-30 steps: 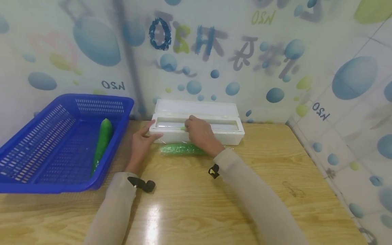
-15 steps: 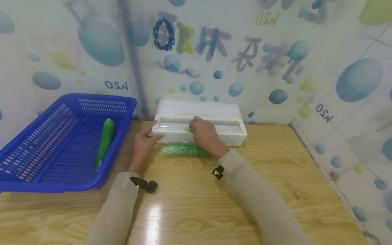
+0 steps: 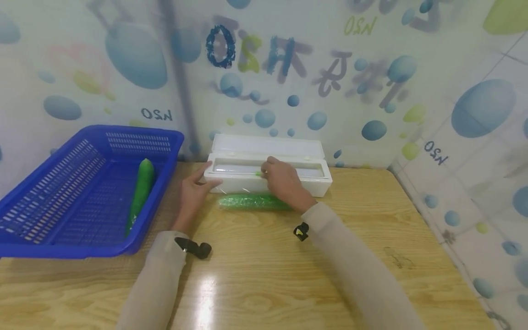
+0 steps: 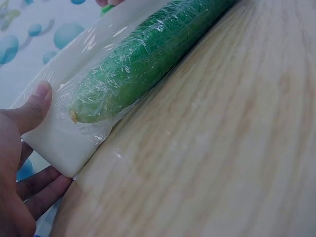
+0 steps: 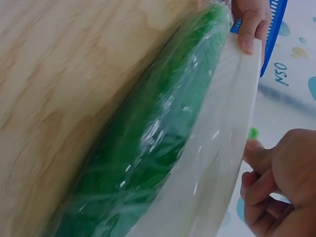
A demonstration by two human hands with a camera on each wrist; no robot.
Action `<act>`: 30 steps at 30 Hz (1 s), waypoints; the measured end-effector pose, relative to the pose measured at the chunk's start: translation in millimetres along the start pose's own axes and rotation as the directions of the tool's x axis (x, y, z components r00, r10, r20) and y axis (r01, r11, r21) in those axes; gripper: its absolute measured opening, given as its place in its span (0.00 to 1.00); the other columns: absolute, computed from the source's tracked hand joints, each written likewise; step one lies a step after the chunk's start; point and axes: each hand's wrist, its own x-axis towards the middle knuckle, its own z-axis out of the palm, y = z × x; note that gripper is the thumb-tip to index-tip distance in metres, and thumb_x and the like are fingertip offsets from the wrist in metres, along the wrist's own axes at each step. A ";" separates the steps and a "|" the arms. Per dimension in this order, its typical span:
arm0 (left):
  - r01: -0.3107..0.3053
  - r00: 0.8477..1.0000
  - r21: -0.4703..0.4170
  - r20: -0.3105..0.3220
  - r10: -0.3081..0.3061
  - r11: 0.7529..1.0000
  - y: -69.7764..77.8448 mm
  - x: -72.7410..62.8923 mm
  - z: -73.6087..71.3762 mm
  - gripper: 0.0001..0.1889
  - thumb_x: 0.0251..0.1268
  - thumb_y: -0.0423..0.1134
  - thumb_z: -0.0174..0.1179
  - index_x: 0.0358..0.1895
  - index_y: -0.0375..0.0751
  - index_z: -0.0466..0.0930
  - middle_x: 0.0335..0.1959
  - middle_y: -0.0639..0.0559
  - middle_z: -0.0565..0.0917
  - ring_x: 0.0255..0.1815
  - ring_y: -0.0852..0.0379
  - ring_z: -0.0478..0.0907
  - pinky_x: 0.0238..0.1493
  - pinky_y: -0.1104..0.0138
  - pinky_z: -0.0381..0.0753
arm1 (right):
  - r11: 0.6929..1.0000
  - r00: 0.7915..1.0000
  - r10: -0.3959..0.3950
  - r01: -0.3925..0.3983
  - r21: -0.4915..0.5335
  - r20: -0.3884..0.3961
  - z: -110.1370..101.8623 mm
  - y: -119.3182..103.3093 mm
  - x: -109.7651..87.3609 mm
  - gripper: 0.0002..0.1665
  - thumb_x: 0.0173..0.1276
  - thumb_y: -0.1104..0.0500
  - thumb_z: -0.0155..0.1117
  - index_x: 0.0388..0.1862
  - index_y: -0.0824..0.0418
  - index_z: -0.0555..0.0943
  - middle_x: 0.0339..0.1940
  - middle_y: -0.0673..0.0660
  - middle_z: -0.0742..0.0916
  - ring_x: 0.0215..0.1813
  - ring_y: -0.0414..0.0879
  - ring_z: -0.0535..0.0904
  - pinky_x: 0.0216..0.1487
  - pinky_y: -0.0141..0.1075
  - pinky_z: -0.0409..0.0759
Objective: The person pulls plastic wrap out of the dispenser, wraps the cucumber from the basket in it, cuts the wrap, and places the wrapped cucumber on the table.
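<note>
A white cling film dispenser (image 3: 241,184) stands against the wall with its lid (image 3: 268,145) raised. My left hand (image 3: 193,197) grips its left end, thumb on the front face (image 4: 38,101) and fingers behind the corner. My right hand (image 3: 286,184) pinches a small green slide cutter (image 5: 254,133) at the dispenser's front top edge, right of its middle. A cucumber (image 3: 247,202) covered in clear film lies along the foot of the dispenser, and the film runs up the front face. My right wrist hides the cucumber's right end in the head view.
At the left stands a blue plastic basket (image 3: 154,206) with a second cucumber (image 3: 142,190) leaning along its right side. A patterned wall rises right behind the dispenser, and another wall borders the wooden table (image 3: 255,284) on the right.
My right hand has slid rightward along the dispenser's edge with the slide cutter. My left hand keeps its grip on the left end. The head view has shifted slightly.
</note>
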 end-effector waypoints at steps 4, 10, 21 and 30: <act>-0.008 1.000 -0.001 -0.008 0.008 1.000 -0.3 0.7 -2.8 0.32 0.46 0.47 0.75 0.60 0.57 0.78 0.60 0.57 0.77 0.19 0.64 0.68 0.22 0.73 0.67 | 1.000 1.000 -0.017 0.017 0.017 -0.024 0.2 4.3 -2.2 0.07 0.68 0.61 0.62 0.41 0.62 0.84 0.33 0.52 0.80 0.27 0.44 0.75 0.26 0.35 0.76; 0.005 1.000 0.011 0.003 -0.005 1.000 -2.6 0.5 -4.0 0.32 0.47 0.48 0.75 0.60 0.57 0.78 0.60 0.57 0.76 0.21 0.63 0.68 0.23 0.73 0.67 | 0.999 1.000 -0.021 0.022 0.028 -0.020 0.5 6.8 -4.7 0.08 0.68 0.61 0.62 0.42 0.62 0.84 0.34 0.52 0.80 0.27 0.43 0.74 0.26 0.33 0.75; 0.014 1.000 -0.014 0.000 -0.014 1.000 0.3 2.1 -1.0 0.32 0.46 0.47 0.76 0.60 0.56 0.78 0.61 0.56 0.76 0.19 0.64 0.68 0.23 0.73 0.69 | 0.999 0.999 -0.040 0.041 0.015 -0.036 -3.9 10.5 -7.1 0.06 0.67 0.62 0.63 0.41 0.62 0.84 0.34 0.53 0.79 0.26 0.44 0.74 0.25 0.35 0.76; -0.002 1.000 -0.029 0.001 0.002 1.000 -2.1 2.0 0.2 0.32 0.46 0.45 0.76 0.60 0.52 0.78 0.61 0.54 0.76 0.20 0.64 0.70 0.23 0.74 0.69 | 0.997 0.997 -0.069 0.070 0.030 -0.047 -4.0 14.9 -10.7 0.06 0.67 0.63 0.63 0.40 0.63 0.84 0.34 0.54 0.80 0.27 0.44 0.74 0.26 0.34 0.76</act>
